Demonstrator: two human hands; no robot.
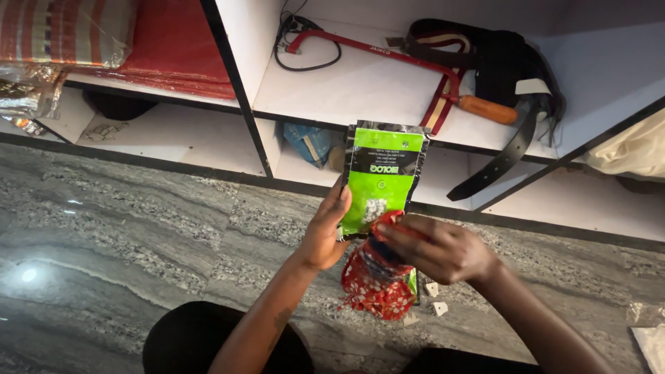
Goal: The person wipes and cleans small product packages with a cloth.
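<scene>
The left hand (324, 235) grips the green packet (382, 179) by its left edge so it stands up, and the packet sits at about 1 o'clock from that hand, touching it. The right hand (438, 251) pinches the top of the red pouch (374, 280), which hangs at its 8 o'clock over the floor (138, 228). Farther off, at 12 o'clock, a shelf (360, 90) holds a red saw (388, 52) and a belt (509, 149).

The packet (383, 176) is bright green with black and silver edges. Just below the packet, the pouch (376, 277) is red with small white pattern. Above the packet, the hacksaw (388, 55) is red with orange handle.
</scene>
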